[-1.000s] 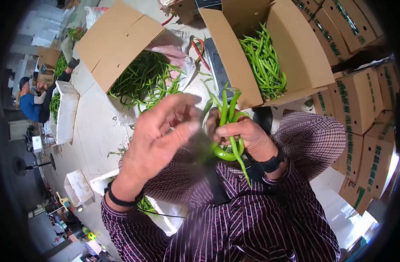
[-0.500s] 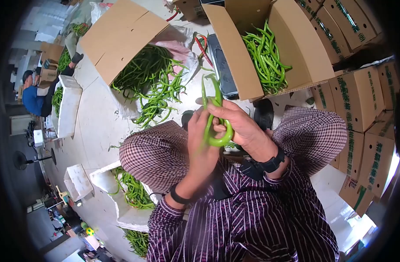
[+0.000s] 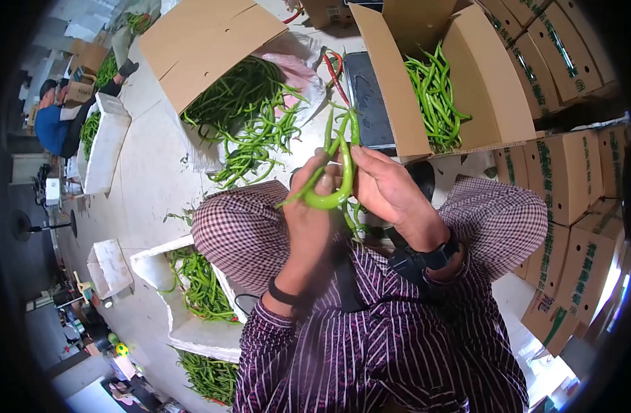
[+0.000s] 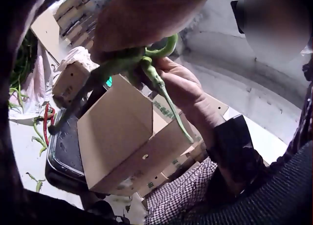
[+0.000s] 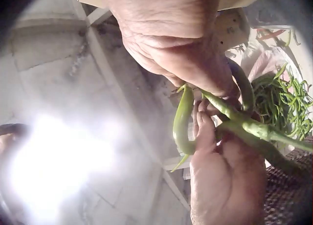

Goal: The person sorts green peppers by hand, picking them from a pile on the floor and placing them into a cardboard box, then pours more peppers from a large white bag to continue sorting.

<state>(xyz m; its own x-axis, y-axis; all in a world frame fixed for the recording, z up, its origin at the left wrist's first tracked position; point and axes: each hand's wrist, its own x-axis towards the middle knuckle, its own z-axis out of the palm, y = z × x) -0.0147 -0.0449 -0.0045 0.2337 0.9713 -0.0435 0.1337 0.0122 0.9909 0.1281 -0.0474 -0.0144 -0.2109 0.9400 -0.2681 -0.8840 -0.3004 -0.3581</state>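
Long green peppers [image 3: 327,201], one bent like a hook, are at the centre of the head view; the left hand [image 3: 308,220] curls round them, the right hand [image 3: 394,191] pinches them; loose peppers [image 3: 267,134] spill at upper left; an open carton [image 3: 482,79] at upper right holds more, beside a dark tray [image 3: 368,103].

Peppers [image 3: 348,168] sit between the left hand [image 3: 310,189] and right hand [image 3: 398,189] — a carton [image 3: 394,82] of more ahead right, a heap [image 3: 257,134] ahead left. A filled box [image 3: 181,332] stands left of the left knee [image 3: 236,224]; stacked cartons [image 3: 573,172] line the right.
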